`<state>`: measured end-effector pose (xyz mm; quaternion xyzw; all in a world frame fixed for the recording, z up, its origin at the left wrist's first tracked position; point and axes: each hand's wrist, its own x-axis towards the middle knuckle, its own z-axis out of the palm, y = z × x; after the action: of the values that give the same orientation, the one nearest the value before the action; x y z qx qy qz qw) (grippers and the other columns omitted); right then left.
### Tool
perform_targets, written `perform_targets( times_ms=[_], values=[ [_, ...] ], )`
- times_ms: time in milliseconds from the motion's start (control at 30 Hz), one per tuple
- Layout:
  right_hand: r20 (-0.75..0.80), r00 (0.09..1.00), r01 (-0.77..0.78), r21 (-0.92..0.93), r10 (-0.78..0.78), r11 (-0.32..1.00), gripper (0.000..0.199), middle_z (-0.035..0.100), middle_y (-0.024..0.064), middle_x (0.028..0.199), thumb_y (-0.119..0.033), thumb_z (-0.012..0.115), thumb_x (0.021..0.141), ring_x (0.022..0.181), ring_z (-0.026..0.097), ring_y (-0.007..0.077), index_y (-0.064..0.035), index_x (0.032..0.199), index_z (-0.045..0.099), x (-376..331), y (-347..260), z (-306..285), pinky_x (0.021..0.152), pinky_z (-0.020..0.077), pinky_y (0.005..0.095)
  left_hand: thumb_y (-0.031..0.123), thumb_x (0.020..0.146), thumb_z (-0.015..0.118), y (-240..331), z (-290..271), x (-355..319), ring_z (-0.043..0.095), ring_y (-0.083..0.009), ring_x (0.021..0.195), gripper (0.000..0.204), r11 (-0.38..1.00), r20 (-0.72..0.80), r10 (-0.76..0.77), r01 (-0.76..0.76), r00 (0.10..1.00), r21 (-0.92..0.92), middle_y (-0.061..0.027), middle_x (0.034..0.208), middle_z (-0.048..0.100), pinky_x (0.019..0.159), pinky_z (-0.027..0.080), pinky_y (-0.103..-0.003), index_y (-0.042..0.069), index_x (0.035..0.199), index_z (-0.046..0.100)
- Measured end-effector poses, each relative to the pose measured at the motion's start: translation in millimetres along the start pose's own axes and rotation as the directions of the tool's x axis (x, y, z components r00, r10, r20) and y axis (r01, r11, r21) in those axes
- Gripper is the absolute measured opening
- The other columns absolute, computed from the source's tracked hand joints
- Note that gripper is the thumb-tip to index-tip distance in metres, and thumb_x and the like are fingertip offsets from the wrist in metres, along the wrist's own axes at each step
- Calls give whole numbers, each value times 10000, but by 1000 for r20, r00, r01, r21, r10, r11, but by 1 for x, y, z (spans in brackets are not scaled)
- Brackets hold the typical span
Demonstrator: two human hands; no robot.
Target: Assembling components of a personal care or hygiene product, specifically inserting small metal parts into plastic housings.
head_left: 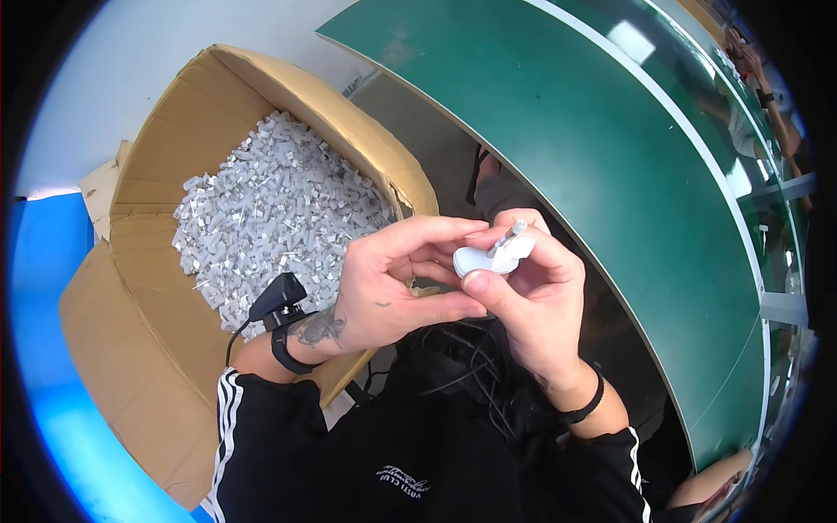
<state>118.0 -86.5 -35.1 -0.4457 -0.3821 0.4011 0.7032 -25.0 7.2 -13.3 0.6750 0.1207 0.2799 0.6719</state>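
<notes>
Both my hands meet in front of my chest around a small white plastic part [488, 256] with a thin stub sticking up at its far end. My left hand [397, 283] pinches the part's left end between thumb and fingers. My right hand [532, 296] grips it from the right, thumb pressed on its near side. A black wrist device [281, 305] with a cable sits on my left wrist, and a black band [586, 408] circles my right wrist.
An open cardboard box [139, 349] at my left holds a heap of several small white plastic parts [270, 209]. A green conveyor belt [628, 166] with a white edge curves along my right. Another person's arm [758, 78] shows at the far upper right.
</notes>
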Motion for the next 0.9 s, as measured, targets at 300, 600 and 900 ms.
perform_targets(
  times_ms=[300, 600, 900],
  values=[
    [33, 992, 128, -150, -125, 980, 305, 537, 61, 1017, -71, 757, 761, 869, 514, 110, -21, 1051, 680, -2, -7, -1, 695, 432, 238, -91, 803, 651, -10, 4, -3, 640, -192, 997, 375, 990, -111, 14, -30, 994, -137, -153, 1115, 619, 834, 558, -288, -75, 1170, 581],
    [-3, 952, 275, -426, -305, 862, 317, 600, 64, 877, 7, 726, 755, 737, 576, 118, -18, 1067, 678, -2, -19, -2, 621, 485, 236, -81, 758, 692, -4, 7, -2, 640, -193, 957, 353, 975, -96, 115, -94, 989, 201, -134, 1047, 614, 816, 567, -290, -55, 1105, 633],
    [58, 966, 250, -467, -253, 848, 228, 608, 62, 790, 34, 714, 760, 660, 563, 106, 4, 985, 692, -4, -35, -21, 579, 456, 224, -132, 738, 642, -8, 7, -2, 624, -209, 950, 372, 997, -54, 64, -62, 996, 41, -154, 1036, 591, 834, 542, -300, -114, 1107, 600]
  ],
)
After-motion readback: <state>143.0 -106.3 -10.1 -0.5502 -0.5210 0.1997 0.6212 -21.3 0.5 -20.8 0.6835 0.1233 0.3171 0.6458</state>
